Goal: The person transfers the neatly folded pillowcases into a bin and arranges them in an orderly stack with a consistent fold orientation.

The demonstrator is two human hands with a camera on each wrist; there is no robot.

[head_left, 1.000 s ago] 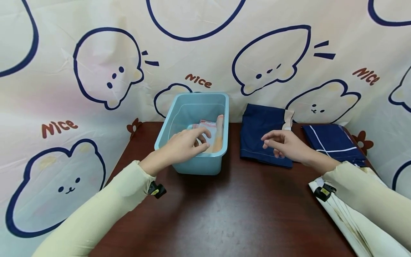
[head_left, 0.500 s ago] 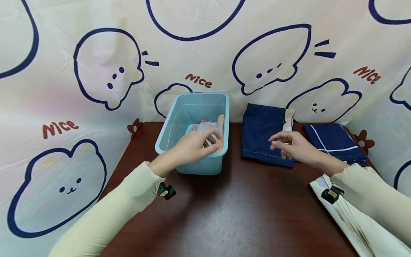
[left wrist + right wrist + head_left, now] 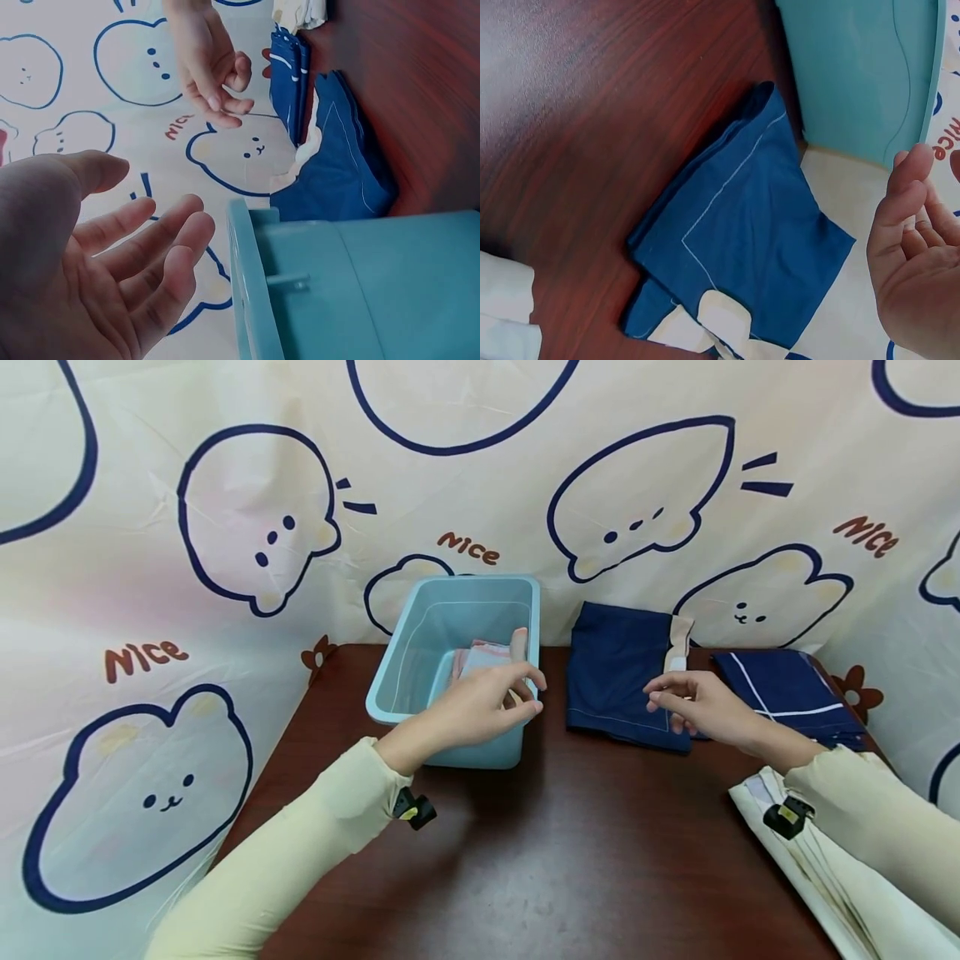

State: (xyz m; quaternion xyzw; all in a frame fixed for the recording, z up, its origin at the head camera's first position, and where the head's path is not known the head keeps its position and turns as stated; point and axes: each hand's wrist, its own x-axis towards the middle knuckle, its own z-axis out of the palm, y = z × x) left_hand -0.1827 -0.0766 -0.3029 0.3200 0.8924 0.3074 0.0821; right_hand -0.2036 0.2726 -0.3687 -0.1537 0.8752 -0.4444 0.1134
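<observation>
My left hand (image 3: 487, 706) hovers over the front right of a light blue plastic bin (image 3: 480, 755), fingers loosely bent and holding nothing. Inside the bin are a folded pale cloth with pink edging (image 3: 486, 653) and an upright pale roll-like item (image 3: 519, 643), partly hidden by that hand. To the right, my right hand (image 3: 708, 703) hangs in the air before a folded navy cloth with a beige strip (image 3: 618, 672). Its fingers are relaxed, with nothing between them. The right wrist view shows this navy cloth (image 3: 742, 217) lying beside the bin (image 3: 855, 75).
A second folded navy cloth with white lines (image 3: 780, 685) lies at the table's back right. Folded off-white fabric (image 3: 832, 868) runs along the right edge, under the right forearm. A printed sheet (image 3: 465, 493) hangs behind and around the dark red-brown table (image 3: 555, 860).
My left hand has moved right over the bin, toward its right rim. My right hand has shifted slightly right. The bin and cloths have stayed in place.
</observation>
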